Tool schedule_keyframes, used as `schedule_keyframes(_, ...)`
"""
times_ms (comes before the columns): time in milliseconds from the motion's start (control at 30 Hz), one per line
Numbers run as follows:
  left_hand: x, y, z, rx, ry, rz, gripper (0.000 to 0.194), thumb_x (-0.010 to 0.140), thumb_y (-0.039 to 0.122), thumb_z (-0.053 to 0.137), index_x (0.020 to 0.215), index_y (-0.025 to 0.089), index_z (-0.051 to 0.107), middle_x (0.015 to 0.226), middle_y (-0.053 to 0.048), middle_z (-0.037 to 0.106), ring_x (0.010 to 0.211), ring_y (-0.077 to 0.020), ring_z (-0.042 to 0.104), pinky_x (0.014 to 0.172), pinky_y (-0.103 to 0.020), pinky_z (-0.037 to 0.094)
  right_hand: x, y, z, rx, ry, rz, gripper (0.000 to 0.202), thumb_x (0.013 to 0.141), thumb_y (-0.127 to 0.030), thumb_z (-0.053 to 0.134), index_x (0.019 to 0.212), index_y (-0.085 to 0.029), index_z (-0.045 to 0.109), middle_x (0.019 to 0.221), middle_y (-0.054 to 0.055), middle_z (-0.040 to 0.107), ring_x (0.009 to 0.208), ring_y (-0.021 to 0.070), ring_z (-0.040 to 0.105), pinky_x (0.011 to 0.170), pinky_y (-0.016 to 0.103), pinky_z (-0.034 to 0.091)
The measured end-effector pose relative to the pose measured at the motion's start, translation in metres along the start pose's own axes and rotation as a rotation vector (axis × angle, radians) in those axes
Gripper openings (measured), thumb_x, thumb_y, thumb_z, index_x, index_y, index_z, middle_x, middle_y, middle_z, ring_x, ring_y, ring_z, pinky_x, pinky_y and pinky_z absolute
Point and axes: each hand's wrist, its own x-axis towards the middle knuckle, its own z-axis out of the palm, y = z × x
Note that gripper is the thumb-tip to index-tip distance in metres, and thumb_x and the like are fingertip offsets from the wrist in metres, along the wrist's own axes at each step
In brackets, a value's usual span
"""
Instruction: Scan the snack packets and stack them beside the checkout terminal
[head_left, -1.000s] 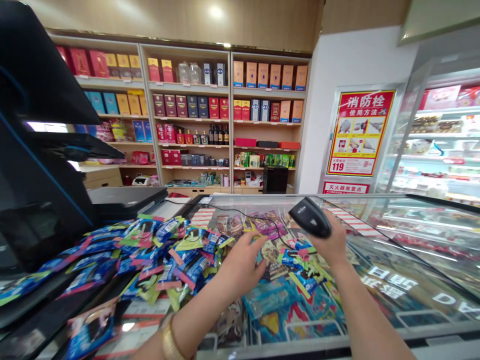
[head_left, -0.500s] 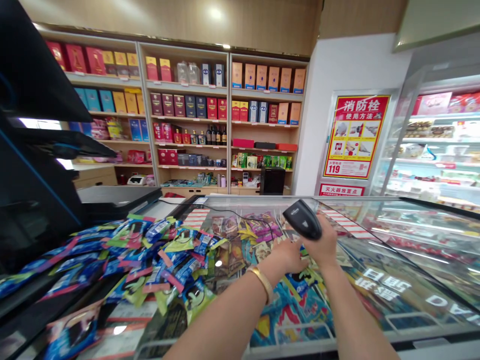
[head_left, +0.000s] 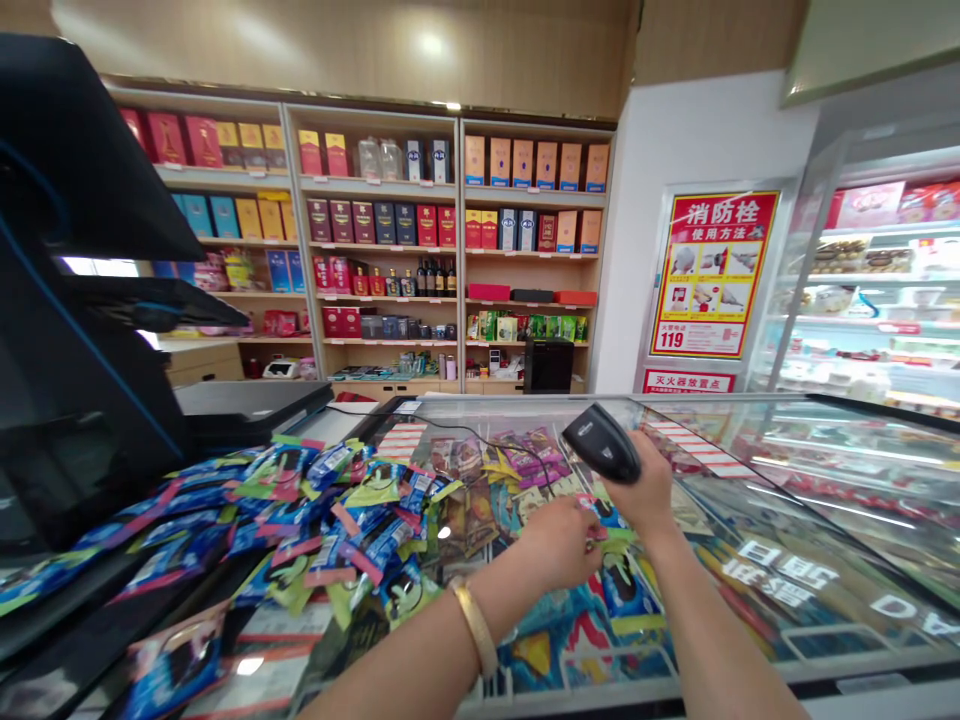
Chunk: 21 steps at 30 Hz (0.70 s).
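My right hand [head_left: 649,492] is wrapped round a black barcode scanner [head_left: 602,443], its head pointing up and left. Below it, my left hand [head_left: 561,543], with a gold bracelet on the wrist, is closed with its fingers curled on the edge of a blue and pink ice-cream packet [head_left: 609,513], mostly hidden by both hands. A blue and green ice-cream packet [head_left: 628,583] lies on the freezer's glass lid just under the hands. To the left spreads a heap of similar blue, green and pink packets [head_left: 360,530].
The chest freezer [head_left: 750,620] has more packets under its glass. A scanner cable [head_left: 480,441] runs over the lid. At left stand a dark checkout screen [head_left: 82,150] and a black flat-topped device [head_left: 255,402]. Shelves of boxes [head_left: 382,225] line the back wall.
My left hand has drawn slightly left and down, its fingers now curled round a packet edge. More of the packet under the hands shows. The scanner stays nearly in place.
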Motion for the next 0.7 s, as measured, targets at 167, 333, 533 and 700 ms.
schedule_keyframes(167, 0.027, -0.003, 0.007, -0.049, 0.116, -0.077, 0.052, 0.076, 0.044, 0.059, 0.12, 0.016, 0.056, 0.113, -0.016, 0.061, 0.109, -0.0318, 0.057, 0.093, -0.044, 0.047, 0.0, 0.001, 0.0, 0.011, 0.003, 0.004, 0.012, 0.068, -0.023, 0.057, 0.078, -0.022, 0.052, 0.073, 0.001, 0.056, 0.07, 0.0205, 0.055, 0.062, 0.031, 0.042)
schedule_keyframes(333, 0.046, 0.001, 0.017, -0.041, -0.055, -0.084, 0.063, 0.065, 0.049, 0.07, 0.116, 0.015, 0.057, 0.105, -0.016, 0.067, 0.099, -0.035, 0.062, 0.09, -0.047, 0.048, -0.001, 0.003, 0.0, 0.024, -0.016, 0.026, 0.012, 0.067, -0.024, 0.058, 0.076, -0.022, 0.05, 0.072, 0.0, 0.054, 0.067, 0.0194, 0.053, 0.06, 0.03, 0.041)
schedule_keyframes(533, 0.026, 0.0, 0.009, -0.014, 0.022, -0.041, 0.052, 0.065, 0.037, 0.067, 0.113, 0.017, 0.06, 0.107, -0.015, 0.066, 0.099, -0.0322, 0.062, 0.088, -0.044, 0.049, 0.001, 0.001, -0.001, 0.023, 0.005, 0.013, 0.012, 0.067, -0.026, 0.059, 0.076, -0.023, 0.05, 0.071, 0.0, 0.054, 0.067, 0.0196, 0.053, 0.061, 0.031, 0.042)
schedule_keyframes(700, -0.005, -0.019, -0.011, -0.457, 0.253, -0.17, 0.043, 0.072, 0.035, 0.062, 0.112, 0.02, 0.06, 0.099, -0.007, 0.067, 0.088, -0.0222, 0.063, 0.08, -0.034, 0.052, 0.003, -0.002, -0.003, 0.041, 0.032, 0.013, 0.012, 0.066, -0.021, 0.056, 0.077, -0.023, 0.051, 0.071, 0.001, 0.055, 0.067, 0.0201, 0.054, 0.061, 0.031, 0.042)
